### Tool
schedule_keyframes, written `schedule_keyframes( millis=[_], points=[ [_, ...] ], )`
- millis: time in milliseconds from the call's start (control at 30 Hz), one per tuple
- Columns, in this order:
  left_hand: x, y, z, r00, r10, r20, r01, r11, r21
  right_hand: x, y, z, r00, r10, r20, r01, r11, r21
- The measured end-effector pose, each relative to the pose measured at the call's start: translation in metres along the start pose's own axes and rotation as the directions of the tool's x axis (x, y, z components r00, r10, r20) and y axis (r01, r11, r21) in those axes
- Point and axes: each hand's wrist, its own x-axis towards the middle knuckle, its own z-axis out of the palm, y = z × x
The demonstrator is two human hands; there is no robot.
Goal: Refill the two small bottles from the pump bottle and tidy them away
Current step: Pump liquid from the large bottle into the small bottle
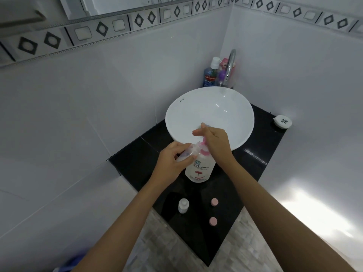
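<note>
A white pump bottle (198, 169) with a pink pump head stands on the black counter (253, 154) in front of the basin. My right hand (215, 141) rests flat on top of the pump head. My left hand (172, 158) holds a small clear bottle (186, 153) tilted against the pump's nozzle. A second small bottle (183, 205), white and without a cap, stands upright near the counter's front edge. Two pink caps (214, 202) (213, 221) lie on the counter to its right.
A round white basin (231, 107) sits on the counter, with a chrome tap (230, 67) behind it. A blue mouthwash bottle (210, 75) and other toiletries crowd the corner by the tap. A small white tub (282, 121) sits at the counter's right edge. Tiled walls close in on both sides.
</note>
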Motion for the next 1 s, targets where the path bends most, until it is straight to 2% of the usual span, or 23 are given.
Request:
schedule_keyframes(
  millis=[233, 367, 433, 600, 700, 900, 1000],
  points=[
    [0.001, -0.003, 0.000, 0.999, -0.032, 0.018, 0.032, 0.999, -0.024, -0.005, 0.002, 0.007, 0.996, 0.086, -0.025, -0.084, 0.995, 0.047],
    [-0.001, -0.009, 0.002, 0.998, -0.055, 0.023, 0.055, 0.998, -0.008, -0.009, 0.007, 0.007, 1.000, 0.026, 0.005, -0.025, 0.999, -0.035],
    [-0.002, -0.008, 0.003, 0.999, -0.039, 0.021, 0.039, 0.999, 0.004, -0.007, 0.005, 0.005, 0.998, 0.054, 0.010, -0.054, 0.998, -0.009],
    [0.001, -0.004, 0.000, 1.000, -0.015, 0.008, 0.015, 1.000, -0.012, -0.004, 0.000, 0.001, 0.997, -0.045, -0.068, 0.045, 0.999, -0.004],
    [0.002, -0.004, 0.000, 1.000, -0.017, 0.015, 0.017, 1.000, -0.011, -0.003, 0.002, 0.006, 0.997, 0.066, -0.028, -0.064, 0.995, 0.070],
    [-0.001, -0.012, 0.006, 0.998, -0.061, 0.014, 0.061, 0.998, 0.000, -0.007, 0.011, 0.008, 0.998, 0.056, -0.017, -0.056, 0.998, 0.038],
    [-0.001, -0.011, 0.005, 0.998, -0.058, 0.014, 0.058, 0.998, 0.009, -0.004, 0.007, 0.006, 1.000, 0.013, -0.006, -0.013, 0.997, -0.072]
  ],
)
